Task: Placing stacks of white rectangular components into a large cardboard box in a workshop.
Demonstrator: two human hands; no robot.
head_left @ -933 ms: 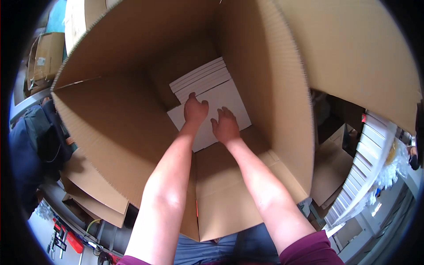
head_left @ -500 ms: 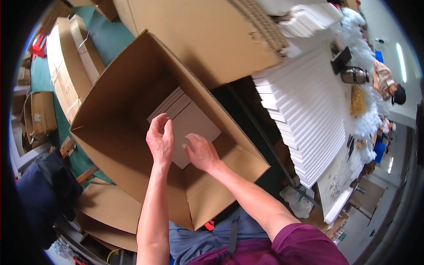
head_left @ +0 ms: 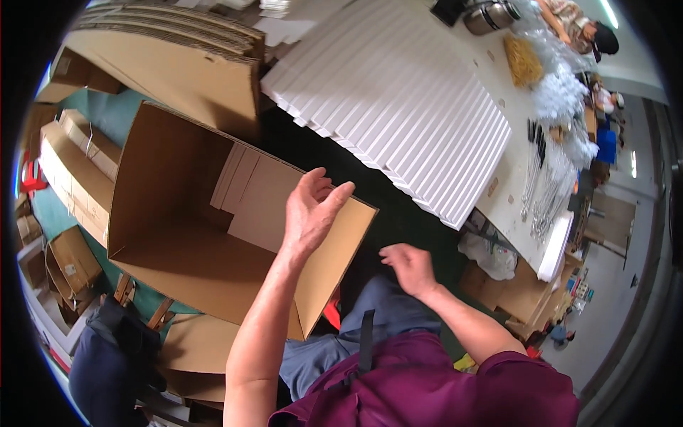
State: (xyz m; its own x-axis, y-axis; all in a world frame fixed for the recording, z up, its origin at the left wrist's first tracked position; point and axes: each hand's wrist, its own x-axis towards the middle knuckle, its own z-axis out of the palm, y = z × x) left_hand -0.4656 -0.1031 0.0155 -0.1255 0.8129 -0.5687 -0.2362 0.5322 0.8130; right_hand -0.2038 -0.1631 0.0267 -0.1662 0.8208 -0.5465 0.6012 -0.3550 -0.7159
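My left hand (head_left: 309, 217) is over the near right part of a large open cardboard box (head_left: 178, 274), its thumb and fingers apart and nothing between them. Several flat white boxes (head_left: 260, 203) lie inside the carton at its far side. Out past the carton's right edge is my right hand (head_left: 413, 270), above my lap, empty, with loosely bent fingers. A long row of flat white boxes (head_left: 398, 107) packed side by side on the table is beyond both hands.
Folded cardboard sheets (head_left: 171, 64) stand behind the carton. The white table (head_left: 509, 178) also bears metal rods (head_left: 544, 203), a steel kettle (head_left: 491, 18) and clear plastic bags. A dark jacket (head_left: 114, 349) hangs at lower left. Another person (head_left: 576, 28) works at the far right.
Both hands have come out of the carton and moved right, the right hand farthest. The view has swung right toward the white boxes on the table. The white boxes in the carton stay inside.
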